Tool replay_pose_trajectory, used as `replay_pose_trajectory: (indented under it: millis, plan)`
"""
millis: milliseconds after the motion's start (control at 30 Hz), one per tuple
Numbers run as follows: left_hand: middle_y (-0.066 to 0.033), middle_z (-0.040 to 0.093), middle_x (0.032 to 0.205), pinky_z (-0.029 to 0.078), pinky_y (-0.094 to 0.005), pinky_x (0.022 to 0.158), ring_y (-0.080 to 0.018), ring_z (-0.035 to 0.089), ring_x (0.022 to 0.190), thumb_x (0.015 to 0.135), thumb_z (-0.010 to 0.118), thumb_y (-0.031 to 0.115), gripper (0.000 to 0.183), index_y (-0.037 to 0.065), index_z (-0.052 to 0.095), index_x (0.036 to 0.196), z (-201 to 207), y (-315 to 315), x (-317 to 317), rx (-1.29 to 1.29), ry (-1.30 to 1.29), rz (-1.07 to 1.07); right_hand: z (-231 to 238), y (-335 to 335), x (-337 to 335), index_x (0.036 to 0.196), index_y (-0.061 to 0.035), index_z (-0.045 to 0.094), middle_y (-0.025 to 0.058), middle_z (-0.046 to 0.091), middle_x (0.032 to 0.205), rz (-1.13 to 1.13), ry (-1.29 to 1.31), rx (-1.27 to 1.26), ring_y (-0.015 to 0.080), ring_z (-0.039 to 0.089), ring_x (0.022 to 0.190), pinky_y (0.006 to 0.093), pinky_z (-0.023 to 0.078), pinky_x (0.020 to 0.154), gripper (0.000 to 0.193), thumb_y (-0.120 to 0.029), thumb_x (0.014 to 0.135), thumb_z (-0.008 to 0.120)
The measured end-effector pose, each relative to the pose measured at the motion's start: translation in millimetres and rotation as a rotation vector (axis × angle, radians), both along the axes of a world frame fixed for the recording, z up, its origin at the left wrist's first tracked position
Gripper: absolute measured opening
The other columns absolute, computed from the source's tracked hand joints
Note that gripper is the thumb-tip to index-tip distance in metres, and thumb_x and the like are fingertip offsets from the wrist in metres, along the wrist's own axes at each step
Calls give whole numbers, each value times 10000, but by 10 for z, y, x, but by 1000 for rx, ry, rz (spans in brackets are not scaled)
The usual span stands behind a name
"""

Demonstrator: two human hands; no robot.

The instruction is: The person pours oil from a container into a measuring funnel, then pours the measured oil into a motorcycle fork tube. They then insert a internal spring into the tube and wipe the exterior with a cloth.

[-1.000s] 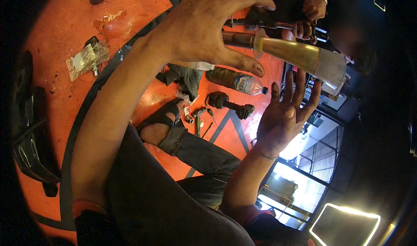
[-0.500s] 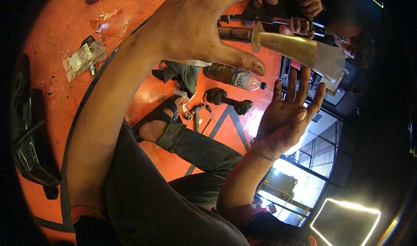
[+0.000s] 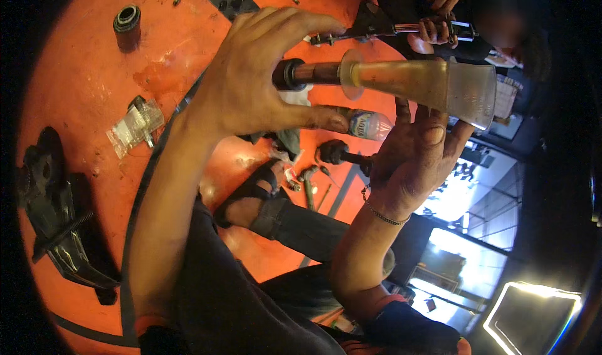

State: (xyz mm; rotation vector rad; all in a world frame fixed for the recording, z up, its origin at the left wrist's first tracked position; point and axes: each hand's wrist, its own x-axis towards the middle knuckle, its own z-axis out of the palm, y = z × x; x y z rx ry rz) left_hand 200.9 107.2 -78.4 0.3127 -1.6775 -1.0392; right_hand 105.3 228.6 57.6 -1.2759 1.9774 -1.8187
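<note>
At the far left, a glossy, ridged black moulded part is seen on the scuffed red floor; next, a dark hollow cylinder and a crinkled clear bag are passed. Now the left hand is reached: thumb and fingers are spread wide, and nothing is visibly pinched between them. Just at that opening a thick, round black collar is framed, and the brown tube is seen running rightward from it to a thin, translucent flange disc. Behind the thumb, a plastic bottle is partly covered. On to the smooth amber cone, lined up between the two hands and flared into a cloudy, clear end; whether liquid or only tinted plastic is shown cannot be told. The assembly is judged already joined, the work midway; what is left cannot be told. Here the right hand is held palm bared, fingers slipped behind the cone; contact cannot be confirmed. Beyond, a shiny rod is gripped by a co-worker's hand.
</note>
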Motion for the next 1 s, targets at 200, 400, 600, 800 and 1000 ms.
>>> replay_pose_trajectory:
  millis: [200,400,600,800,1000]
  plan:
    - [-74,667,1248,449,-454,990,-319,619,1145,526,954,519,951,116,610,1315,43,-34,-120,-24,-13,-14,55,-157,-127,1543,48,254,341,413,1519,100,74,-83,342,481,1404,433,354,1210,1041,-361,806,866]
    - [-81,663,1260,461,-442,993,-317,621,1142,499,981,451,974,100,606,1327,4,46,-113,14,-38,-55,40,-7,-106,1546,21,260,245,436,1516,74,20,-91,351,439,1430,503,353,1197,1099,-341,741,916]
    - [-97,653,1285,481,-416,1025,-309,616,1192,511,997,419,964,79,611,1327,-84,119,-105,8,-67,-73,-52,222,-37,1584,-72,186,195,458,1518,65,-15,20,336,428,1432,558,342,1157,1127,-309,758,915]
    - [-96,651,1278,500,-401,1011,-287,628,1175,519,1001,425,969,76,606,1332,-95,100,-70,37,-59,-76,-24,147,-19,1588,-73,186,211,467,1508,62,6,43,335,436,1423,541,367,1134,1157,-346,740,925]
    - [-99,659,1262,514,-401,991,-276,645,1156,535,993,434,957,62,605,1327,-113,86,-125,54,-33,-75,-6,109,-64,1592,-57,164,235,440,1529,56,33,29,346,452,1412,557,389,1124,1174,-341,741,921]
